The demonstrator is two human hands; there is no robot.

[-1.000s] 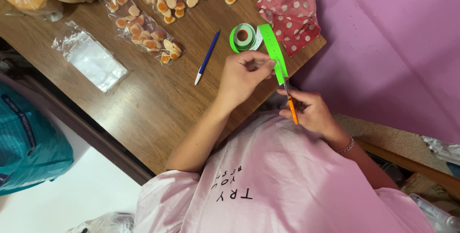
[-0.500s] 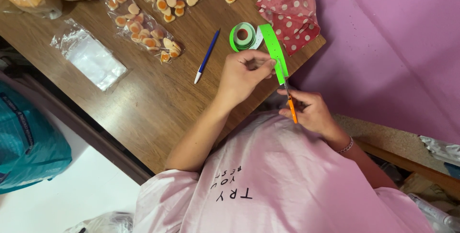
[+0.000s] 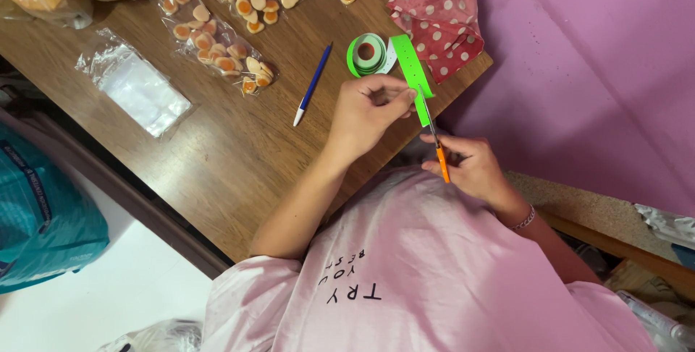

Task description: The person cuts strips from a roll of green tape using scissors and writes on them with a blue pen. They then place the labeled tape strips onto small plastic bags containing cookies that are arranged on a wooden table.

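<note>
Left hand [image 3: 369,113] pinches green ribbon strip [image 3: 414,77] just off its roll [image 3: 368,54] at table [image 3: 217,164] edge — grip unchanged over last second. Right hand [image 3: 470,167] closed round orange-handled scissors [image 3: 434,135], blades at strip, barely shifted — cut apparently not made yet.

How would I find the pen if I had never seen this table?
Start at the brown wooden table and find the roll of bright green tape near its far edge. Just left of the roll, apart from it, lies the pen, slanted on bare wood. It is the only thin blue stick with a white tip; the bags of orange-and-white sweets beside it are clear and lumpy.
</note>
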